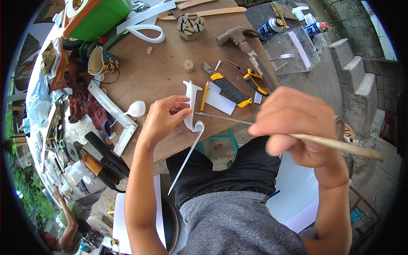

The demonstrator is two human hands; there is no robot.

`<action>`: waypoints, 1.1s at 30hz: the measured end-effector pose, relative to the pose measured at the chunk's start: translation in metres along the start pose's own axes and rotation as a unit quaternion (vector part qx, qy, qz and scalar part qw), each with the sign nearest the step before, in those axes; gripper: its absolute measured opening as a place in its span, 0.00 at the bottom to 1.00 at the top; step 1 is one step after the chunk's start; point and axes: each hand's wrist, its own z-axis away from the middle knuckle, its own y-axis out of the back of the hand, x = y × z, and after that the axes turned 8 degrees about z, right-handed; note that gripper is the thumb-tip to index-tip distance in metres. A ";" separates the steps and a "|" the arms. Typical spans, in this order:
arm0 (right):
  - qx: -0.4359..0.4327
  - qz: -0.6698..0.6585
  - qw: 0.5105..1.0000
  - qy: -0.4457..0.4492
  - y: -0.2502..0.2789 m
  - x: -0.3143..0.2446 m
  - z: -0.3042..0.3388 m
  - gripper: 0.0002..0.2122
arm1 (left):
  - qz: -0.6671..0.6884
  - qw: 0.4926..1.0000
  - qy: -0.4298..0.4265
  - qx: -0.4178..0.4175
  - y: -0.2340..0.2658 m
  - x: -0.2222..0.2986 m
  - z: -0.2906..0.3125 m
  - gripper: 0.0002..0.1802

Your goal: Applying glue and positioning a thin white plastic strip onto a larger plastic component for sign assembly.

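Hands are two, and each holds one thing. Left hand (163, 114) pinches with thumb and fingers one white curled piece (191, 102), which is over the table (161, 63) near its edge, its one long tail reaching over the black trousers (255, 163). Right hand (293, 123) is closed around one wooden-handled tool (340, 145); its thin tip points to the piece, but whether it touches, I cannot tell. Beyond lie one pencil (204, 97), one cutter knife (231, 90), one hammer (250, 53) and, farther right, two blue cans (270, 29).
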 end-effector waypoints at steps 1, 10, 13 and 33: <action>0.000 0.001 1.000 0.000 -0.004 -0.001 -0.006 0.21 | 0.001 1.000 0.001 -0.003 0.000 0.001 -0.001 0.20; -0.126 -0.012 0.989 0.080 -0.052 0.008 -0.028 0.08 | 0.004 0.999 -0.046 0.000 0.005 -0.016 -0.004 0.21; -0.119 -0.006 0.988 0.101 -0.060 0.007 -0.034 0.08 | -0.016 0.999 -0.041 -0.006 0.005 -0.011 -0.004 0.21; -0.180 0.037 0.974 0.133 -0.071 -0.013 -0.048 0.08 | -0.050 0.996 -0.065 -0.021 0.008 -0.008 -0.009 0.20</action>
